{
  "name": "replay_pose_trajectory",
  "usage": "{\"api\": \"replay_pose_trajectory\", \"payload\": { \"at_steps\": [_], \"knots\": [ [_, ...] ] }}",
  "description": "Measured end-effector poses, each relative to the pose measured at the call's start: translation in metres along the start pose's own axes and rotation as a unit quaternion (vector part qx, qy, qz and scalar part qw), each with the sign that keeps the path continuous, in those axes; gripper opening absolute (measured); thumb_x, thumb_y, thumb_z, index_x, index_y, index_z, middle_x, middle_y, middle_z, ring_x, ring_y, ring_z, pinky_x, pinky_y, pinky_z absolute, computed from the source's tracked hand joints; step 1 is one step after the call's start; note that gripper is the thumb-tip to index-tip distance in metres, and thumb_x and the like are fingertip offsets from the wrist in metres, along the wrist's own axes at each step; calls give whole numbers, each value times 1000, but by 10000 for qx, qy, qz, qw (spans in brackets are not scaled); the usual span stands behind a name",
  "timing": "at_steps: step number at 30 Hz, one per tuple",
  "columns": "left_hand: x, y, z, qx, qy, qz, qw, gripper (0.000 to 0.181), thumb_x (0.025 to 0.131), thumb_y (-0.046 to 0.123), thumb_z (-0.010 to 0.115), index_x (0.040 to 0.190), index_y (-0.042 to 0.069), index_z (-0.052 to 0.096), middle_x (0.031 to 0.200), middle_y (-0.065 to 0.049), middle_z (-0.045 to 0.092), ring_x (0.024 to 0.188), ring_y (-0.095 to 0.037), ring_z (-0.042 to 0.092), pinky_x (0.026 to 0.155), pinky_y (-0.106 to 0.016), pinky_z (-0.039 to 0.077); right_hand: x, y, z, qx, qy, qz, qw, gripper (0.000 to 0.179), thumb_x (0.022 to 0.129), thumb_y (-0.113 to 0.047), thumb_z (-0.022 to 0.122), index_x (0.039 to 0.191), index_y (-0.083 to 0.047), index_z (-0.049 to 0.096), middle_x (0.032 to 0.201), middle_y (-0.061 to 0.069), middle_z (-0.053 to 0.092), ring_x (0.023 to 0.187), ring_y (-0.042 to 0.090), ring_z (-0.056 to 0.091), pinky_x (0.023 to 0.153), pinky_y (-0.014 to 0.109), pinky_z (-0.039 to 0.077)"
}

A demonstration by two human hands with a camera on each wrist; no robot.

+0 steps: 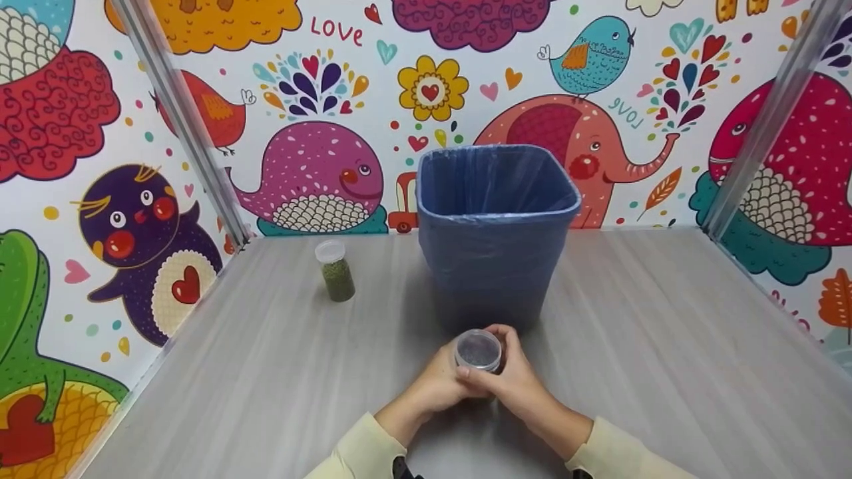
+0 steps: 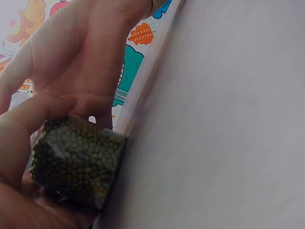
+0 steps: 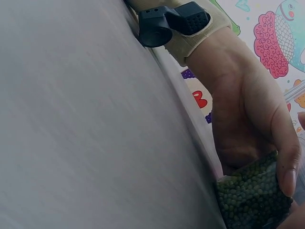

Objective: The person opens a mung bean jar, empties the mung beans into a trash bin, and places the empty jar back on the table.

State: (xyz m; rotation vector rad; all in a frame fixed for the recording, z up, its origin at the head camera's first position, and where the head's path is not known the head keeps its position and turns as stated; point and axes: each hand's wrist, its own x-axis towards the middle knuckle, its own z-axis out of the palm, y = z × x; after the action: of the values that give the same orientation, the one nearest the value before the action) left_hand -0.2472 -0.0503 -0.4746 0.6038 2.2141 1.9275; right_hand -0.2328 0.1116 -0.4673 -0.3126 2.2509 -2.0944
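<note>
Both hands are around a clear jar [image 1: 478, 350] with a round, see-through lid, at the near middle of the table. Small round green beans [image 2: 78, 160] fill its lower part, and its base is right at the tabletop in both wrist views. My left hand [image 1: 434, 382] grips the jar's body, thumb across the beans in the left wrist view. With thumb in front and fingers behind, my right hand [image 1: 527, 386] holds the jar around its lid rim. The fingers partly hide the jar's sides in the head view.
Just beyond the hands stands a tall blue-grey bin [image 1: 492, 266] with a clear plastic liner over its rim. Farther left, a second jar [image 1: 339, 279] with green contents and a whitish lid stands upright. Printed panels [image 1: 432, 53] wall the grey table [image 1: 299, 372].
</note>
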Motion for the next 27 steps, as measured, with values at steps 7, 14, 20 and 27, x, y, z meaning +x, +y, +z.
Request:
{"api": "replay_pose_trajectory", "payload": {
  "at_steps": [7,14,20,27],
  "knots": [
    [0,-1,0,68,77,-42,9999,84,71,-5,89,148,0,56,136,-11,67,123,-23,60,109,-39,45,0,0,0,-29,35,-26,10000,76,81,-15,90,138,-4,41,138,15,60,126,24,57,111,39,40],
    [0,-1,-1,114,41,-14,9999,84,71,-2,90,148,1,57,136,-10,67,122,-21,60,108,-36,46,1,-1,-1,-103,-122,59,9999,74,83,-19,90,142,-6,47,141,13,60,127,25,57,109,39,42],
    [0,-1,-1,161,-27,-25,9999,79,74,-3,90,145,3,57,134,-8,67,122,-23,61,108,-38,46,2,-1,-2,-222,-384,-6,9990,74,87,-20,88,150,-8,51,148,11,58,133,27,56,111,43,39],
    [1,-2,-1,170,-21,-99,9998,78,75,-2,90,145,4,57,134,-7,66,123,-23,60,109,-41,45,3,0,-1,-169,-404,-78,9990,73,87,-18,87,150,-6,51,148,12,58,134,28,55,113,45,38]
  ]
}}
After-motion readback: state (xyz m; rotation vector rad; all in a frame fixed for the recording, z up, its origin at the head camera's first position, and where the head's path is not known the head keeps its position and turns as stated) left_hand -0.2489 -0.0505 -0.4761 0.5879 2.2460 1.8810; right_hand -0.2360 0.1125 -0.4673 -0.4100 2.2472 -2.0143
